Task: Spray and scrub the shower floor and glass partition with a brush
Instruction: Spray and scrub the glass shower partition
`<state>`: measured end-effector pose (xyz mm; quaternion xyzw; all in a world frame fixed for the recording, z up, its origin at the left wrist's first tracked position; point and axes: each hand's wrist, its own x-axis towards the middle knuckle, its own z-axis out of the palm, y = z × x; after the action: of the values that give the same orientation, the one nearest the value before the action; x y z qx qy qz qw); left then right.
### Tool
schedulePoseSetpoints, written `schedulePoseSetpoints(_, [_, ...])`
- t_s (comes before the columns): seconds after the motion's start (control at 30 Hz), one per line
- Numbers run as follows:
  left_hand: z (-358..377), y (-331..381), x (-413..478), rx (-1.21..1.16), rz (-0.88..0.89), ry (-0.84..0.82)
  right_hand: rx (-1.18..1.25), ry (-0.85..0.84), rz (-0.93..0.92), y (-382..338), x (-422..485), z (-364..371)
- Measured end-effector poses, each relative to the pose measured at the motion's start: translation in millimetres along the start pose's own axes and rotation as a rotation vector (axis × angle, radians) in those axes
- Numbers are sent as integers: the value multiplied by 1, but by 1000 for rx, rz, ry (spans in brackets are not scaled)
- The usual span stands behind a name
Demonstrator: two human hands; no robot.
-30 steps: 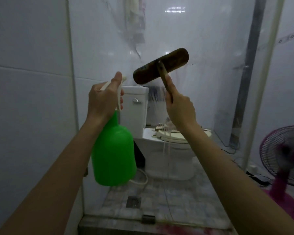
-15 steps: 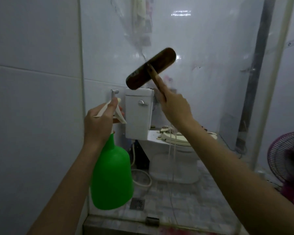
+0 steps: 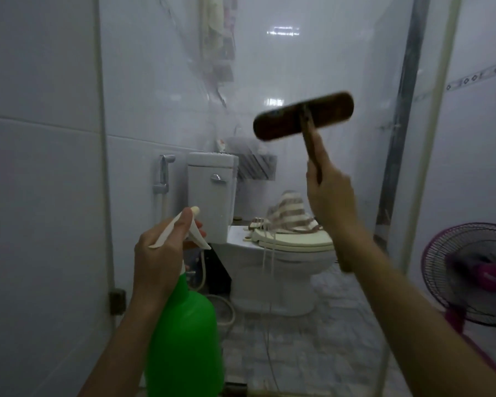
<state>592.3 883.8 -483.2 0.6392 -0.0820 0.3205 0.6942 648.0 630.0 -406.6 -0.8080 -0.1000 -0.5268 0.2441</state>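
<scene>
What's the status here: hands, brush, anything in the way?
Left hand grips spray bottle, low. Right hand grips brush, head up at the glass; contact unclear. Nothing in the way.

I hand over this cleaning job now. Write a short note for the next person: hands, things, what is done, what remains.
Left hand grips the green spray bottle at its trigger, low before the glass partition.
Right hand holds the brush by its handle, head raised at the glass; contact unclear.
Done: glass looks hazy; how much is scrubbed cannot be told.
Left: scrub glass, then floor.
</scene>
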Motion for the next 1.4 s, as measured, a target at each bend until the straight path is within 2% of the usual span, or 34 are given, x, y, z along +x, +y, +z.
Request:
schedulePoseSetpoints(0.13, [2,-9,-16,-45,24,0,-100,-232,106,29,-187,21])
schedulePoseSetpoints(0.2, [-2,-14,-23,-25,6,-1,-112,-240,72,22,-188,28])
schedulePoseSetpoints(0.3, [-8,-29,-32,6,-52,6,-45,-145,27,-10,-119,45])
schedulePoseSetpoints(0.37, [-12,-44,-41,15,-79,4,-21,-67,-6,-15,-104,61])
schedulePoseSetpoints(0.47, [-16,-66,-57,38,-79,-11,-9,-148,10,25,-197,69])
schedulePoseSetpoints(0.53, [-22,-79,-65,59,-81,-20,-74,-278,118,56,-284,59])
schedulePoseSetpoints(0.6, [-29,-89,-72,88,-92,-15,-108,-370,200,67,-323,53])
schedulePoseSetpoints(0.67, [-35,-96,-74,76,-103,0,-67,-348,123,54,-295,69])
schedulePoseSetpoints(0.73, [-38,-102,-76,71,-107,16,1,-232,-7,23,-234,95])
schedulePoseSetpoints(0.83, [-43,-111,-80,95,-97,42,24,-167,-85,-11,-178,119])
schedulePoseSetpoints(0.9, [-49,-117,-82,111,-89,56,11,-213,-71,7,-203,115])
schedulePoseSetpoints(1.0, [-60,-123,-83,123,-90,70,2,-335,69,46,-284,77])
schedulePoseSetpoints(1.07, [-67,-124,-82,126,-92,77,23,-365,98,51,-300,73])
schedulePoseSetpoints(1.23, [-78,-119,-81,152,-58,110,-106,-277,-218,-37,-191,151])
schedulePoseSetpoints(1.3, [-81,-120,-81,167,-47,129,-138,-287,-247,-66,-163,171])
schedulePoseSetpoints(1.4, [-87,-126,-84,158,-66,148,-88,-384,-217,-32,-205,158])
